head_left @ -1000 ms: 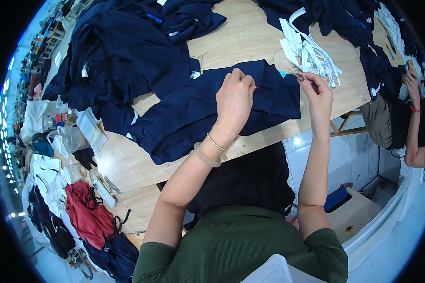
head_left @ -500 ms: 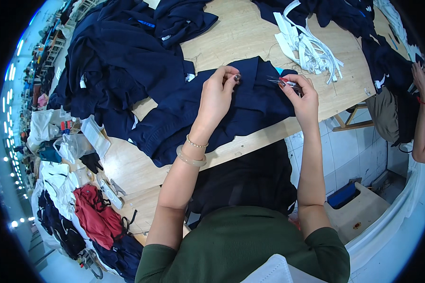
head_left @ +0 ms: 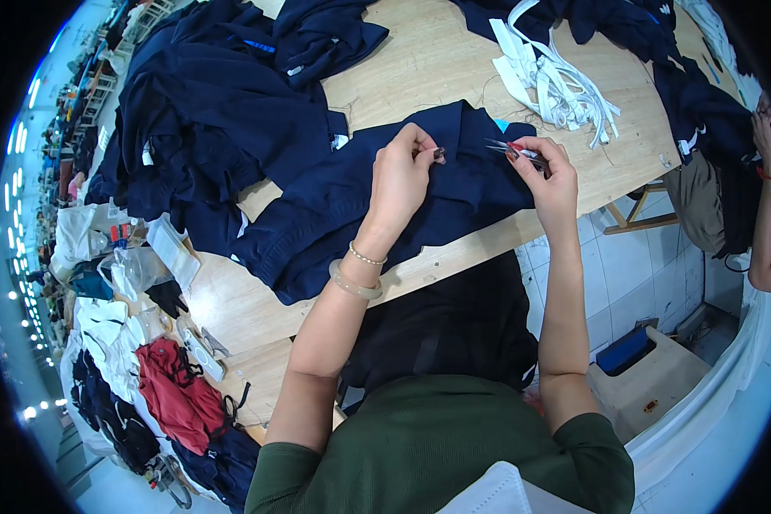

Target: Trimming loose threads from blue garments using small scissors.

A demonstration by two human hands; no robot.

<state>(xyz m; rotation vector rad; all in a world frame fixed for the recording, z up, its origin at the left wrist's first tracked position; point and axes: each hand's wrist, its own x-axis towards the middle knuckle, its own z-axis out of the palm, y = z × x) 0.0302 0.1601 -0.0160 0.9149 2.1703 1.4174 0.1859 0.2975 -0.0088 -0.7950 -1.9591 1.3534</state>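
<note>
A dark navy garment (head_left: 334, 206) lies spread on the wooden table (head_left: 420, 60) in front of me. My left hand (head_left: 403, 176) pinches a fold of its fabric near the upper edge, fingertips together. My right hand (head_left: 550, 171) holds small thread snips (head_left: 504, 149) with a red grip, their blades pointing left toward the pinched spot, just above the cloth. Both forearms come up from the lower edge, in green sleeves; the left wrist wears two bracelets.
A big heap of navy garments (head_left: 206, 103) fills the table's far left. White strips (head_left: 557, 77) lie at the far right, more navy cloth (head_left: 702, 111) beyond. Another person's arm (head_left: 767, 214) is at the right rim. Bags and a red item (head_left: 176, 394) sit lower left; a wooden stool (head_left: 651, 385) stands right.
Both hands have drawn closer together over the navy garment. The left hand went from lying on the cloth to pinching it, and the snips now point toward that spot.
</note>
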